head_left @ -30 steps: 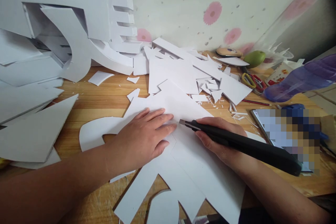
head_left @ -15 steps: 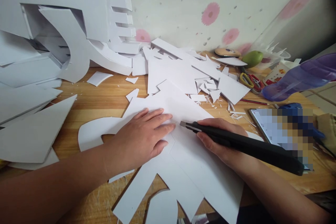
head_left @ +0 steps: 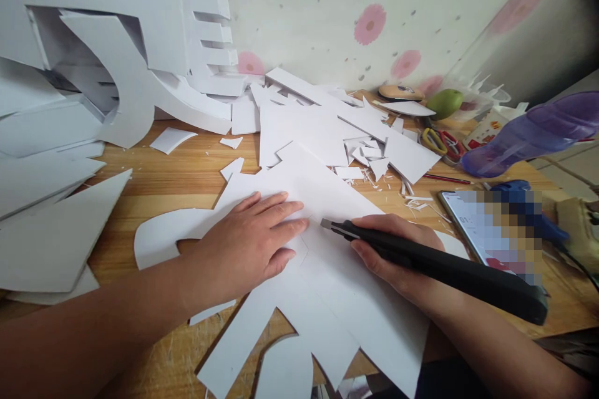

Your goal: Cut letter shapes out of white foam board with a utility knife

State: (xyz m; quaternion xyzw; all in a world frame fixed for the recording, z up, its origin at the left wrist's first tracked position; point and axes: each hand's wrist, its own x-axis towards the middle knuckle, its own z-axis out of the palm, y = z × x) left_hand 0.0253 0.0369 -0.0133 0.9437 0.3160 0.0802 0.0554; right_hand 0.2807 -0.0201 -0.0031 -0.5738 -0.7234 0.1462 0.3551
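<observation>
Centrally, the left hand (head_left: 255,240) lies flat and slightly spread on a large, irregularly cut white board (head_left: 327,290). The right hand (head_left: 400,277) grips a black-handled cutter knife (head_left: 444,267), blade pointing toward the left. Beneath the board is a brown wooden table (head_left: 187,174); beyond lie white offcuts (head_left: 304,124); rightward, a translucent purple bottle (head_left: 528,131).

"01:" on ph. (head_left: 484,234) screen, rest pixelated; cup (head_left: 488,128) print too sm. to read
</observation>
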